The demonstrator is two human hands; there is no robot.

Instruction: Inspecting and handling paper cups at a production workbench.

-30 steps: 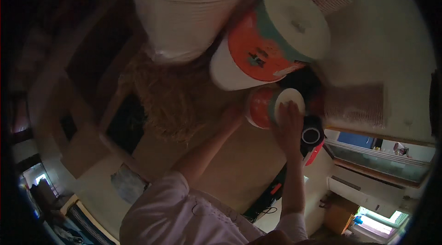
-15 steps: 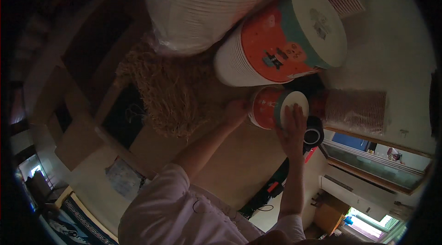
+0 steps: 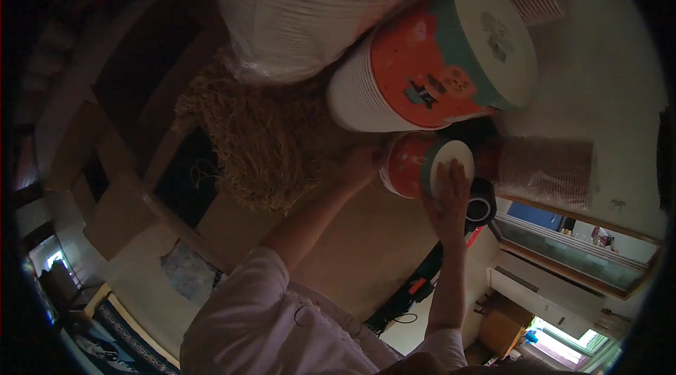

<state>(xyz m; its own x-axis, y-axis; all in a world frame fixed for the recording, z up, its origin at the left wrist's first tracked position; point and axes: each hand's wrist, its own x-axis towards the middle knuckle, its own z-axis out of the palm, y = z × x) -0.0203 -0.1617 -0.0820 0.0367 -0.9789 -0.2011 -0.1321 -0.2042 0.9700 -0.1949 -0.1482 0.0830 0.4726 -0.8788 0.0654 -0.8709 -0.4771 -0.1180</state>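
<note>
The small red-orange paper bucket (image 3: 407, 165) sits between 2 hands, near the bigger bucket stack (image 3: 415, 69). Fingers of the right hand (image 3: 448, 199) rest slightly apart on its pale end; those of the left hand (image 3: 362, 166) I cannot tell. Even pressure along its axis should spare the wall.

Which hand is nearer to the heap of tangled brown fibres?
Left. The left hand is just right of the heap of tangled brown fibres, at one end of the red-and-teal cup; the right hand is farther right, on the cup's white end.
</note>
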